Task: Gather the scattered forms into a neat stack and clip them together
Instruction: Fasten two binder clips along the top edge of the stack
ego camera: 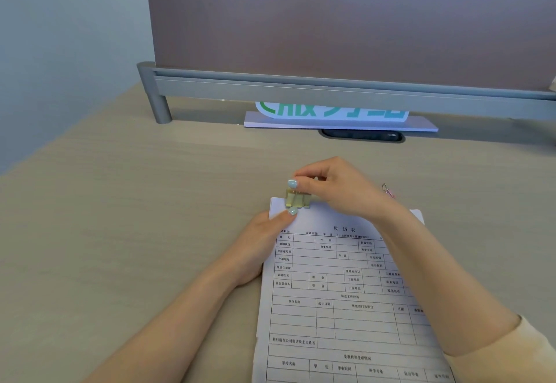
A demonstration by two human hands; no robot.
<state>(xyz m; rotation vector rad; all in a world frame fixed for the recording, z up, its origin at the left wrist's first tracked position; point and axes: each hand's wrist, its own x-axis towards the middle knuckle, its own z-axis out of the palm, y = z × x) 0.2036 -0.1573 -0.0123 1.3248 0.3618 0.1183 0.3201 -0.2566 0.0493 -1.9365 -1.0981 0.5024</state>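
Note:
A stack of printed forms [337, 298] with table lines lies on the wooden desk [135, 202], slightly right of centre. A pale yellow-green binder clip [296, 199] sits on the stack's top left edge. My right hand [337, 187] pinches the clip's upper handle between thumb and fingers. My left hand [261, 241] holds the stack's left edge, its thumb pressing on the paper just below the clip.
A pink clip [388, 190] lies on the desk just beyond my right wrist. A partition panel [346, 21] on a grey rail stands at the back, with a white sign with green letters [337, 117] and a dark cable slot [362, 135] beneath it.

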